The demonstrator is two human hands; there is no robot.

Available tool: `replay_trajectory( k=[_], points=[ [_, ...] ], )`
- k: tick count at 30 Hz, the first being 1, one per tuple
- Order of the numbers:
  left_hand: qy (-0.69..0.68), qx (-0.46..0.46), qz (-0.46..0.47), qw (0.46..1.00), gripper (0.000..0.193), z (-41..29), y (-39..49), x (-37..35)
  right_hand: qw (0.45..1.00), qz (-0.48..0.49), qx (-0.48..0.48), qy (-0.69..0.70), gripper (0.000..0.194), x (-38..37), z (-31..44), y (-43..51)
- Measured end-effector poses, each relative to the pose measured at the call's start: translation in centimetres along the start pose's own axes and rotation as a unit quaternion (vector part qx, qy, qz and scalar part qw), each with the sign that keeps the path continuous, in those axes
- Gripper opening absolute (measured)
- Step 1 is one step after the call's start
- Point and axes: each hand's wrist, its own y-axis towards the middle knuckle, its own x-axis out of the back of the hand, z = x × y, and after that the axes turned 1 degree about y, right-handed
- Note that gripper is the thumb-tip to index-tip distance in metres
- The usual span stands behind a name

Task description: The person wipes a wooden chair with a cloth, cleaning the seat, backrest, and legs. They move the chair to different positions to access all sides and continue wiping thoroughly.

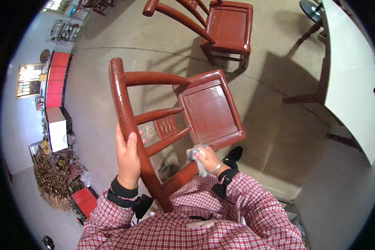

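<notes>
A glossy red-brown wooden chair stands before me, its seat facing up and its backrest towards my left. My left hand grips the thick top rail of the backrest, thumb on top and fingertips showing through the gap behind it. A grey-white cloth is bunched under my right hand. That hand presses the cloth around the near side post, close to where the post meets the seat. Part of the post is hidden beneath the cloth and fingers.
A second red-brown chair stands beyond the first. On the right is a white-topped table with dark legs. A stack of firewood and red cabinets line the left wall. A small furry animal is on the floor below the backrest.
</notes>
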Motion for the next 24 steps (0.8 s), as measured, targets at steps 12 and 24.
replay_trajectory(
  k=[12, 24],
  points=[
    [0.075, -0.02, -0.015, 0.997, 0.05, 3.3, 1.1, 2.3, 0.994, 0.09, 0.067, 0.009, 0.036, -3.8, 7.0, -0.3],
    [0.07, -0.003, -0.022, 0.997, 0.056, 3.8, 1.2, 2.8, 0.986, 0.057, -0.106, -0.115, 0.042, 0.1, -11.0, 4.2]
  ],
)
